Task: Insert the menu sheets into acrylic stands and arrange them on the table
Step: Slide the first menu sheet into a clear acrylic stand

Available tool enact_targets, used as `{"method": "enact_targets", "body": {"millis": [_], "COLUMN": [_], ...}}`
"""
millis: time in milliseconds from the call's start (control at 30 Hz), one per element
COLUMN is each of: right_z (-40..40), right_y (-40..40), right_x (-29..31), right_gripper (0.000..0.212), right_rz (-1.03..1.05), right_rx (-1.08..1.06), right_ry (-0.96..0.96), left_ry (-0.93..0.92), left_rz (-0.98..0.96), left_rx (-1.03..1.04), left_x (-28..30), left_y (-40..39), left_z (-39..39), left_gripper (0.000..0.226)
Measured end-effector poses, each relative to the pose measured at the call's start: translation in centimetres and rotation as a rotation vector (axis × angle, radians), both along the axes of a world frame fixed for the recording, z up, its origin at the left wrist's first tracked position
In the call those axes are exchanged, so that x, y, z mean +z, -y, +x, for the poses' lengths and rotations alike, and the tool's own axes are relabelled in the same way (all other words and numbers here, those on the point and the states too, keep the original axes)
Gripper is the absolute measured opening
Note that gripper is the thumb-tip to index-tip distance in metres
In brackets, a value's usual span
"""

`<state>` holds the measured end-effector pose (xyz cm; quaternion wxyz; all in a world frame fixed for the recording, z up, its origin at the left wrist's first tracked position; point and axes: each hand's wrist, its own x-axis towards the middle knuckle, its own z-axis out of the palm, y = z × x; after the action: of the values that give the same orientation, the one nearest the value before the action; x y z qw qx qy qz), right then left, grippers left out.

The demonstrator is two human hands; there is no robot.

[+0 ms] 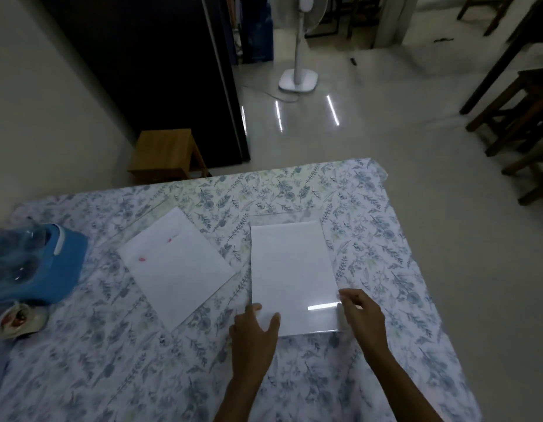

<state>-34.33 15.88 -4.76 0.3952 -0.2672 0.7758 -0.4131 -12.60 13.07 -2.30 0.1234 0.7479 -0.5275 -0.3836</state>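
A clear acrylic stand lies flat on the floral tablecloth with a white menu sheet inside it; a light glare shows near its front edge. My left hand grips its front left corner, thumb and fingers spread over the sheet. My right hand pinches the front right corner of the same stand. A second white sheet, marked with two small red spots, lies tilted to the left, seemingly in another clear stand whose edges are hard to make out.
A blue bag with clear plastic items sits at the table's left edge, a small wrapped item below it. The floral-cloth table ends ahead; a wooden stool, a white fan base and dark wooden stools stand beyond.
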Motion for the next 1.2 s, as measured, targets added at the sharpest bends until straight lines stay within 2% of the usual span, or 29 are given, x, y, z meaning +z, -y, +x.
{"method": "enact_targets", "body": {"millis": [267, 567, 700, 800, 1000, 1100, 1200], "right_z": [4.2, 8.9, 9.8, 10.0, 9.3, 8.3, 7.3], "right_y": [-3.7, -6.3, -6.4, -5.5, -1.1, 2.4, 6.6], "right_x": [2.8, 6.2, 8.2, 9.9, 13.9, 14.7, 15.2], "right_gripper": [0.014, 0.013, 0.012, 0.012, 0.032, 0.038, 0.036], "right_rz": [-0.054, -0.181, -0.258, -0.295, -0.380, -0.378, -0.385], "right_rx": [-0.105, -0.128, -0.172, -0.192, -0.132, -0.075, -0.040], "right_ry": [-0.005, 0.009, 0.059, 0.065, 0.021, -0.037, -0.100], "left_ry": [0.011, 0.022, 0.004, -0.011, -0.042, -0.036, -0.007], "left_rz": [-0.126, -0.256, -0.311, -0.382, -0.537, -0.556, -0.557], "left_rx": [-0.078, -0.100, -0.102, -0.108, -0.121, -0.098, -0.070], "left_x": [2.4, 6.3, 8.3, 9.6, 12.3, 13.2, 13.7], "left_y": [-1.6, -3.8, -3.8, -3.0, 1.1, 5.0, 9.3], "left_z": [3.6, 8.0, 8.8, 8.9, 7.5, 6.6, 5.4], "left_gripper": [0.044, 0.039, 0.046, 0.054, 0.062, 0.067, 0.069]}}
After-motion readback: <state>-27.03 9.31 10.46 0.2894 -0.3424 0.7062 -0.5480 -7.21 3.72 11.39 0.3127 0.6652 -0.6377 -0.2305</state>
